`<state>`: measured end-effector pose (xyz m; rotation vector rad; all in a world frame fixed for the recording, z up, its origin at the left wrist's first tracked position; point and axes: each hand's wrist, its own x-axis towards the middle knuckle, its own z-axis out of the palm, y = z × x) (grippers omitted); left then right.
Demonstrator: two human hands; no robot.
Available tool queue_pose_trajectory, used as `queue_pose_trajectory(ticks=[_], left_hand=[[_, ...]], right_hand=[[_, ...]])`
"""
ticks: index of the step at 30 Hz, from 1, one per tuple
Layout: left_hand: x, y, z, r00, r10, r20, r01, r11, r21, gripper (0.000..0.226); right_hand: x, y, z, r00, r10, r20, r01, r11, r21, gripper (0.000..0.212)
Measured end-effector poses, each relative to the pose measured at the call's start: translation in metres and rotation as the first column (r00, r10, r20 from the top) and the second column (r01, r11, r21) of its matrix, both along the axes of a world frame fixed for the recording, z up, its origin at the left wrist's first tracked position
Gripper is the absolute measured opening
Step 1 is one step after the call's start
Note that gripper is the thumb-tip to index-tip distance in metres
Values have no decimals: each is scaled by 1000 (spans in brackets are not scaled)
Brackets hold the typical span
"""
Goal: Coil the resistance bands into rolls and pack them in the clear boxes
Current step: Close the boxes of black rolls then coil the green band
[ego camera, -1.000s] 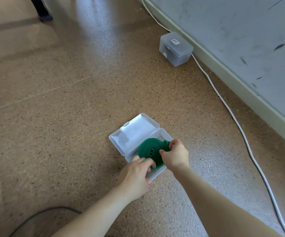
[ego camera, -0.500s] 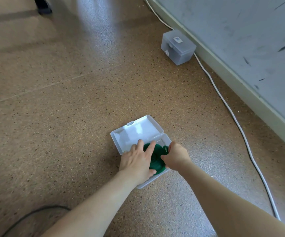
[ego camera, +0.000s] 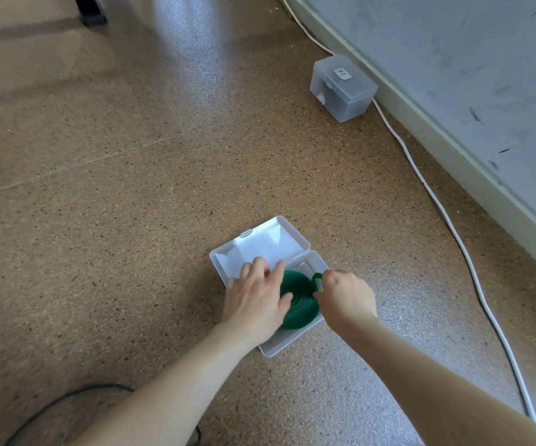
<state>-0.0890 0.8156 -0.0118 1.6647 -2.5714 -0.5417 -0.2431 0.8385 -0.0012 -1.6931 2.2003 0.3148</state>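
The left hand's (ego camera: 254,300) fingers (ego camera: 278,272) lie straight and slightly spread, pressing flat on the left side of the coiled green band (ego camera: 299,304). The right hand (ego camera: 347,296) has its fingers curled tight at the coil's right edge, pinching it where a loose end sticks up beside the knuckle; the fingertips are hidden under the hand. The left palm covers part of the coil, so its full roll cannot be seen. The one band in sight sits inside the tray of the open box (ego camera: 279,347), whose lid lies flat behind it on the floor (ego camera: 131,188).

There are two clear boxes. The second box (ego camera: 344,86) stands shut well away near the wall (ego camera: 453,75), its contents too cloudy to make out. There are also two cables: a white cable (ego camera: 453,233) along the wall and a dark cable (ego camera: 67,397) cut off at the lower edge.
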Motion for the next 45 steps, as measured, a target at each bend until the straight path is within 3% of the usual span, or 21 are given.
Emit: queue_pose_trajectory(ticks=[2,4,5,7,9,11,13,15,18,21,23,24,26,29,32,35,37,39,40,42,45], left_hand=[[21,0,2,913,325,-247,-341,940,-22,48],[42,-4,-4,704,655,-276,-612,756,231,45],[50,-6,-7,597,770,-224,-666,632,397,48],[55,-8,-15,401,898,-181,-610,409,679,53],[50,-8,-12,234,949,-213,-481,303,823,46],[48,-12,-6,250,920,-301,-452,386,804,32],[50,-19,2,257,886,-385,-461,463,757,34],[59,-23,11,294,840,-457,-423,543,726,44],[66,-20,19,501,699,-511,-294,692,659,57],[59,-10,16,780,451,-433,-206,839,504,40],[51,-1,11,941,213,-264,-104,921,374,19],[47,4,7,983,87,-164,-27,941,337,39],[34,13,2,995,-87,54,68,953,295,72],[23,15,-1,960,-149,236,105,976,189,79],[29,3,3,986,-112,123,91,982,168,65],[43,-11,17,998,26,-56,-1,909,416,59],[50,-16,19,988,102,-116,-13,805,594,61],[56,-18,15,970,160,-184,17,707,707,63],[59,-19,14,959,181,-217,39,677,735,62],[63,-24,18,946,209,-249,64,632,772,59],[61,-24,32,987,15,-158,98,719,687,71]], right_hand=[[-5,6,-5,996,-44,83,53,993,-105,35],[-9,11,-6,969,-150,198,188,963,-190,41],[-12,13,-7,947,-205,249,261,940,-218,40],[-19,14,-8,904,-296,309,363,914,-184,37],[-26,11,-11,857,-367,362,418,906,-71,35],[-32,9,-13,692,-467,550,538,842,38,33],[-37,12,-10,386,-558,734,644,733,218,38],[-42,19,-3,131,-599,790,656,650,384,48],[-51,28,3,-32,-672,740,616,570,544,67],[-57,29,6,22,-702,712,569,594,569,68],[-56,30,10,93,-674,733,533,656,534,56],[-54,30,12,122,-647,753,514,690,510,49],[-50,31,13,155,-588,794,477,748,461,40],[-45,35,8,255,-484,837,458,823,336,60],[-41,40,3,371,-319,872,432,890,142,73],[-33,41,4,511,-114,852,337,939,-76,80],[-24,40,6,701,48,712,116,977,-180,98],[-12,41,7,870,226,439,-189,974,-126,117],[-9,41,8,900,290,327,-276,957,-89,120],[-9,42,5,897,396,195,-366,915,-171,113],[-17,32,4,877,456,152,-406,873,-271,95]])
